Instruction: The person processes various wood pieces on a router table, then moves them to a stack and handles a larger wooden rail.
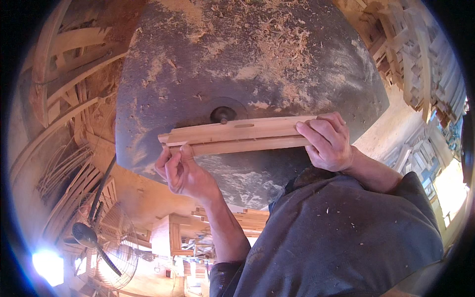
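Note:
A pale wooden rail (237, 132) lies crosswise over the dark metal machine table (168, 94). It has a small slot in its upper face, a lengthwise dark groove or gap, and a narrow stepped left end. Whether it is one grooved piece or two side by side, I cannot tell. My left hand (185, 173) pinches the left end between thumb and fingers. Around the right end, my right hand (329, 143) is closed. Just beyond the rail's far edge a small spindle (224, 120) stands in a round dark opening, touching or very close to the wood.
Wood shavings (284, 44) and dust cover the far part of the table. Stacked wooden pieces (413, 59) stand at the right, and curved timbers (74, 69) lean at the left. A caged fan (106, 247) is at the lower left.

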Available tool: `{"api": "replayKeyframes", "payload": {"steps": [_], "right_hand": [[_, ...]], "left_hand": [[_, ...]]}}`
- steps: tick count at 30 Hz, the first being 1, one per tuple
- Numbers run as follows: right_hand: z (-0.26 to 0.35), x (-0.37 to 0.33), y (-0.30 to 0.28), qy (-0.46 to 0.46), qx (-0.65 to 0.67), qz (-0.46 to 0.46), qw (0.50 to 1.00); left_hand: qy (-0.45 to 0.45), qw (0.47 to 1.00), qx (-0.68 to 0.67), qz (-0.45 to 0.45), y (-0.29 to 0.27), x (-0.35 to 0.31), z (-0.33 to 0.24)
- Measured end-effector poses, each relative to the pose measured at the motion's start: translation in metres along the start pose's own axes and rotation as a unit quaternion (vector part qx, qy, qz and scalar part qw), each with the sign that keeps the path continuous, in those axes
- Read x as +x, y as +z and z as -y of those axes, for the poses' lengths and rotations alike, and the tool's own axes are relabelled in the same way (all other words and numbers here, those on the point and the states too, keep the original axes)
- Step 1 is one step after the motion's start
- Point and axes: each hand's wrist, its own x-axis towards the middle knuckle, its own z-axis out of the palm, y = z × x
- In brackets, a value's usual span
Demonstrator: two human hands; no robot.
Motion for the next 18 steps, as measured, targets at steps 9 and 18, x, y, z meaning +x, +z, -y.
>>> {"api": "replayKeyframes", "payload": {"steps": [9,18], "right_hand": [[-0.002,0.018,-0.001,-0.030,-0.011,0.024,0.999],[0.001,0.021,-0.002,-0.023,0.005,0.032,0.999]], "left_hand": [[0.001,1.000,-0.013,-0.006,-0.007,0.002,0.006],[-0.023,1.000,-0.003,-0.006,-0.011,0.002,0.006]]}}
